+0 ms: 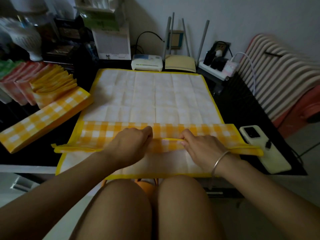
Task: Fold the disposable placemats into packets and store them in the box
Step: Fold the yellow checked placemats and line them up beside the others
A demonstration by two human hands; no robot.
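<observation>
A large yellow-checked placemat (152,97) lies spread on the dark table, pale underside up, with a yellow border. A checked strip (199,132) of it is folded over across the near part. My left hand (131,144) and my right hand (200,146) sit side by side at the strip's middle, both pinching the yellow folded edge. At the left, a folded yellow-checked packet (43,118) lies flat on the table. Behind it stands a box (39,99) holding several upright packets, yellow ones at the front and red and green ones further left.
A phone (251,134) on a pale power bank (273,160) lies at the table's right edge. Two routers (147,64) and a power strip (218,70) line the back. Clutter fills the back left. My knees are under the table's near edge.
</observation>
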